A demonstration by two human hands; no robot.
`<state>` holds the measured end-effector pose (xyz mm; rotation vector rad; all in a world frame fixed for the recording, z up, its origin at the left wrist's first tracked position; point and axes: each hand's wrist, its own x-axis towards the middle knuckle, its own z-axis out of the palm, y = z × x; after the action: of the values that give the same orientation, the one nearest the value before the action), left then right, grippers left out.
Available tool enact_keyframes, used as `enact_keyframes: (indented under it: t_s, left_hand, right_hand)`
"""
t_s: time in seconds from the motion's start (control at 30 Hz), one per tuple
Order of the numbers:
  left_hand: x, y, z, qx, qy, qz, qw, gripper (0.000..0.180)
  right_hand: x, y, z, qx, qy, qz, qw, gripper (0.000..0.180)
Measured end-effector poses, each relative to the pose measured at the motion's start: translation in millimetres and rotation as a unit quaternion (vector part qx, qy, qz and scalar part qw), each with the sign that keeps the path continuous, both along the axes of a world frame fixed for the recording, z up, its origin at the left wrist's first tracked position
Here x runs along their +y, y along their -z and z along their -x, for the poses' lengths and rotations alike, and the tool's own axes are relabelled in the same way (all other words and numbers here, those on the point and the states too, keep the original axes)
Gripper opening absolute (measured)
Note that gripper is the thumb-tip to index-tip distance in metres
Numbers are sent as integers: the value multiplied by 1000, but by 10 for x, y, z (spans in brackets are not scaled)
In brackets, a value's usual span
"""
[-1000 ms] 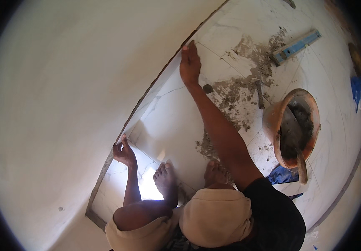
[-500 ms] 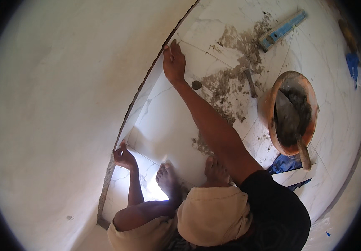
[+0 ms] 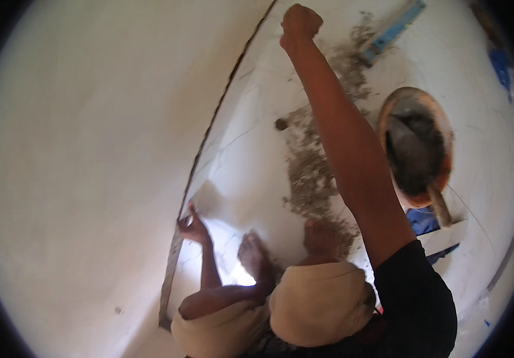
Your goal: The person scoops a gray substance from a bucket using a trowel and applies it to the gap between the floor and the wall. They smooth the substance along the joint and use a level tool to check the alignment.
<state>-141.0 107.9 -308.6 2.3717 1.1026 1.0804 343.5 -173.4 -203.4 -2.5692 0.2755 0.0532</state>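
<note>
A strip of white marble-look tile (image 3: 228, 134) stands along the foot of the wall, with a dark, rough line at its top edge. My left hand (image 3: 194, 230) is at the near part of this strip, fingers apart, fingertips at its top edge. My right arm stretches far forward over the floor. At its end my right hand (image 3: 302, 25) is curled closed, apart from the wall; anything inside it is hidden. Grey mortar crumbs (image 3: 310, 167) lie scattered beneath and beside that arm.
An orange-rimmed bucket (image 3: 448, 140) of mortar stands on the right, a trowel (image 3: 439, 206) leaning in it. A blue spirit level (image 3: 394, 33) lies at the far right. A small dark round thing (image 3: 281, 124) rests on the tiled floor. My feet (image 3: 254, 253) are close to the strip.
My right hand has left the top edge of the tile strip, moved forward and right, and curled closed. My left hand stays at the strip. The hammer seen on the floor is now hidden.
</note>
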Motion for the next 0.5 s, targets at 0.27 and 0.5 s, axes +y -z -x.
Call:
enact_keyframes:
  t_s: [0.27, 0.5]
  left_hand:
    - [134, 53, 204, 116, -95, 133, 980, 66]
    - [-165, -134, 113, 146, -64, 106, 982, 78]
  right_hand:
    - [-1902, 53, -1065, 13, 287, -52, 956, 57]
    - [-3059, 1001, -1289, 235, 274, 122, 925, 62]
